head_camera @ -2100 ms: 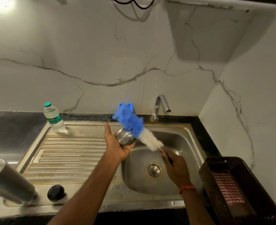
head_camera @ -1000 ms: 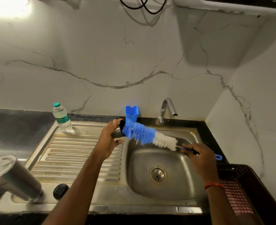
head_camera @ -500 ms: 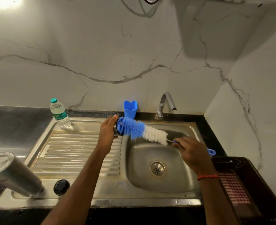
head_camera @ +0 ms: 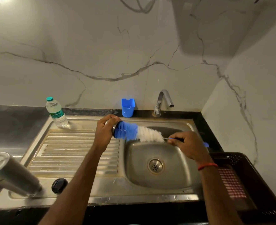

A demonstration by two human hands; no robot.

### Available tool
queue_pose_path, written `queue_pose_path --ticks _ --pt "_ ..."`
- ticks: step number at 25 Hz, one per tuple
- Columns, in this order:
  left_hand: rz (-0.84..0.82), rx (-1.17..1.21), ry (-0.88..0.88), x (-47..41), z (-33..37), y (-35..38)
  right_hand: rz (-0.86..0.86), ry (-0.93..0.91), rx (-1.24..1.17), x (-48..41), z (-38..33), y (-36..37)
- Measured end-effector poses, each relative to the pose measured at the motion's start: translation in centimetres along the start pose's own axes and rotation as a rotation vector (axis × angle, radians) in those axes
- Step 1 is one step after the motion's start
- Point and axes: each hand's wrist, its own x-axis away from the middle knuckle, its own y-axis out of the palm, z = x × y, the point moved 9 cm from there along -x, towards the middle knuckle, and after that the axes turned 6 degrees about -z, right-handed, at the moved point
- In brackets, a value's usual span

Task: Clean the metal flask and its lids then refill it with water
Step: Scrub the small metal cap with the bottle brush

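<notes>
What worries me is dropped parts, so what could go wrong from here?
The left hand grips the small metal lid while the right hand holds the brush inside it; a hard push might knock it into the sink. The left forearm hangs near the black lid, which could be swept off.

Steel flask (head_camera: 12, 174); black lid (head_camera: 59, 185) near it
</notes>
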Motion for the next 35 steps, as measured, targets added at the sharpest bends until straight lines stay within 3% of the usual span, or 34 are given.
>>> queue_pose_path --ticks 4,7,8,10,13,15,16,18,20,22,23,24,26,29,31,32,35 --pt "0.112 0.028 -0.362 0.7 -2.2 -0.3 0.544 -0.333 0.454 2.0 -3.5 -3.0" --pt "-0.019 0.142 -0.639 1.9 -4.4 0.7 0.685 -0.399 0.607 3.4 -5.0 -2.9" --pt "-0.055 0.156 -0.656 2.1 -4.6 1.0 0.618 -0.394 0.544 3.0 -4.8 -2.8" --pt "-0.022 0.144 -0.550 1.5 -3.8 1.1 0.263 -0.261 0.238 0.8 -3.2 -1.9" --pt "0.061 0.161 -0.161 -0.4 -0.5 0.8 -0.275 0.078 -0.142 -0.3 0.0 2.1" --pt "0.085 0.166 0.049 -0.6 0.9 0.8 -0.329 0.124 -0.232 -0.4 0.5 3.1" --pt "0.129 0.130 0.123 -0.4 1.1 0.5 -0.208 0.058 -0.148 -0.7 0.2 2.3" --pt "0.194 0.024 0.149 -0.3 0.7 0.1 0.232 -0.185 0.188 -0.1 -2.0 -1.2" --pt "0.111 -0.080 -0.149 -1.0 -1.5 0.6 0.603 -0.406 0.543 2.2 -5.3 -3.3" --pt "-0.028 -0.099 -0.577 0.3 -4.7 1.6 0.702 -0.516 0.700 3.1 -7.8 -3.8" --pt "-0.067 -0.079 -0.663 0.8 -5.5 2.2 0.691 -0.525 0.743 2.6 -8.2 -4.1" --pt "-0.058 -0.039 -0.665 1.2 -5.5 2.7 0.635 -0.517 0.770 1.7 -8.3 -4.4" --pt "0.084 0.078 -0.446 0.7 -4.1 2.6 0.322 -0.398 0.683 -1.2 -7.0 -4.3" --pt "0.199 0.147 -0.030 -0.3 -0.3 1.2 -0.288 0.031 0.112 -3.1 -1.9 -0.8" --pt "0.199 0.176 -0.057 -0.6 -0.3 0.8 -0.345 0.118 -0.100 -2.7 -0.9 0.4" --pt "0.195 0.190 -0.175 -0.6 -1.2 0.8 -0.243 0.032 -0.011 -2.8 -1.3 -0.2" --pt "-0.026 0.061 -0.636 0.0 -4.9 1.3 0.385 -0.474 0.635 -0.6 -7.1 -3.9"
